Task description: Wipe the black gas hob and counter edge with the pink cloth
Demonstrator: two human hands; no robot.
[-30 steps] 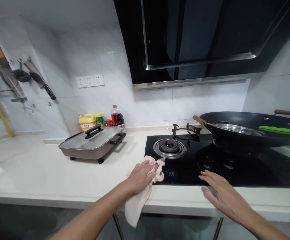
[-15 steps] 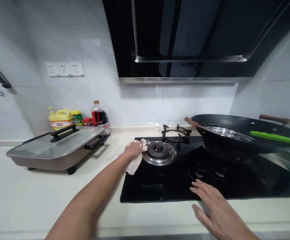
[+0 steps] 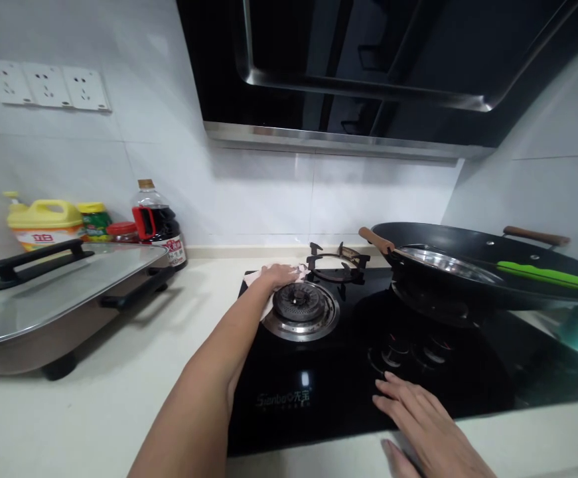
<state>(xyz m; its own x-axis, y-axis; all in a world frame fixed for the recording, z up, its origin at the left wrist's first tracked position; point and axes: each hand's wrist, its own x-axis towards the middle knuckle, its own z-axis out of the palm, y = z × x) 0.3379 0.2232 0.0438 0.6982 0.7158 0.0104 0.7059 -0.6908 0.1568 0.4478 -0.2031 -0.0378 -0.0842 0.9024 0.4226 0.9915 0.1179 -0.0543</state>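
My left hand (image 3: 277, 274) is closed over a pale pink cloth (image 3: 255, 275) and presses it against the black glass gas stove (image 3: 338, 392), at the back-left rim of the bare burner (image 3: 301, 309). Part of the cloth hangs out beside the burner ring; the rest is hidden under my hand and forearm. My right hand (image 3: 421, 425) holds nothing. Its fingers are spread low over the front edge of the stove, just before the control knobs (image 3: 394, 352). A black pan support (image 3: 339, 265) lies off the burner, behind it on the stove.
A black wok (image 3: 433, 292) with a metal lid or bowl and a green-handled tool (image 3: 547, 275) takes up the right burner. On the left stands a lidded electric pan (image 3: 89, 292). Several bottles and jars, including a soy sauce bottle (image 3: 156, 222), line the wall. The range hood (image 3: 348, 139) hangs above.
My left hand has slid the cloth from the burner's left side to its back-left rim. The view has shifted right and closer. My right hand stays near the stove's front edge.
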